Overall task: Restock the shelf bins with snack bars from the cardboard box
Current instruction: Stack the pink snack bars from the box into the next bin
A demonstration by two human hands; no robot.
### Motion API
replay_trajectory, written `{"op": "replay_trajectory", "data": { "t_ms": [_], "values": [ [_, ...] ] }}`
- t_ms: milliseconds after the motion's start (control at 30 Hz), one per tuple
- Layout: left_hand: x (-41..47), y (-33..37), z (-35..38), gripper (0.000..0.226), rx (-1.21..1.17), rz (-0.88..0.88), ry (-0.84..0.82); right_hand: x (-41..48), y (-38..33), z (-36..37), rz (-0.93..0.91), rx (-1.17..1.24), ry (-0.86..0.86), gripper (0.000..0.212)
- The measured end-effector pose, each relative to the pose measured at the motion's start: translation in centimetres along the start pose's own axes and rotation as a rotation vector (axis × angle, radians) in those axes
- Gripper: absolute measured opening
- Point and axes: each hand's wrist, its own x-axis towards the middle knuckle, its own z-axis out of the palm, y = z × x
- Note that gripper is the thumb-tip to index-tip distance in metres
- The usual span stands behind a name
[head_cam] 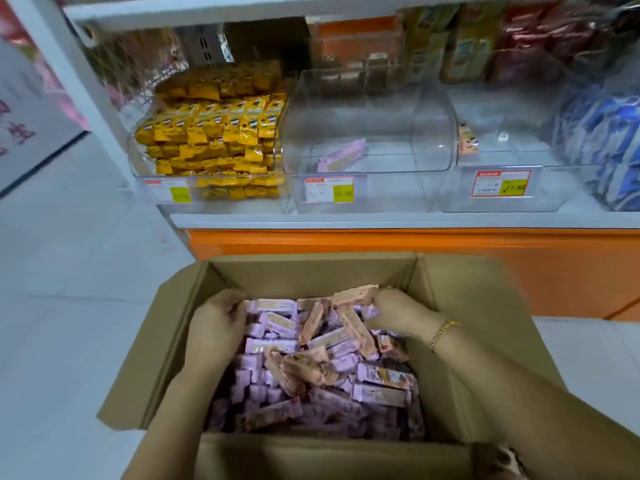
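Observation:
An open cardboard box (304, 271) stands on the floor below the shelf, filled with purple and pink snack bars (332, 368). My left hand (214, 320) is inside the box at its far left, fingers curled around purple bars. My right hand (391, 310) is at the far right of the box and grips a pink bar (353, 295). Above, a clear middle bin (367, 188) holds a single purple bar (341, 155). The clear bin to its right (502, 199) holds one small packet (468, 139) at its left wall.
A bin (207, 140) full of yellow packets sits left of the middle bin. Blue packets (602, 140) fill the far right. The upper shelf carries green and red bags. An orange base panel (381, 242) runs under the white shelf edge. White floor tiles lie left.

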Motion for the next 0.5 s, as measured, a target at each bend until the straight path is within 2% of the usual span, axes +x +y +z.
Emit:
{"op": "replay_trajectory", "data": {
  "t_ms": [100, 167, 267, 367, 500],
  "values": [
    [-0.7, -1.6, -0.8, 0.017, 0.106, -0.066, 0.043, 1.9, 0.6, 3.5, 0.09, -0.066, 0.043, 0.062],
    [-0.6, -2.8, -1.6, 0.029, 0.151, -0.212, 0.044, 2.6, 0.6, 4.9, 0.11, -0.087, 0.095, 0.054],
    [-0.6, -4.7, -2.2, 0.044, 0.204, -0.343, -0.067, 3.1, 0.2, 6.2, 0.135, -0.271, 0.082, 0.031],
    [0.2, -5.5, -2.2, 0.043, 0.252, -0.377, -0.129, 3.7, -0.2, 7.5, 0.151, -0.292, 0.015, 0.036],
    [2.0, -6.9, -2.3, 0.036, 0.189, -0.33, -0.072, 4.9, -0.2, 8.9, 0.111, -0.407, 0.121, 0.034]
  ]
}}
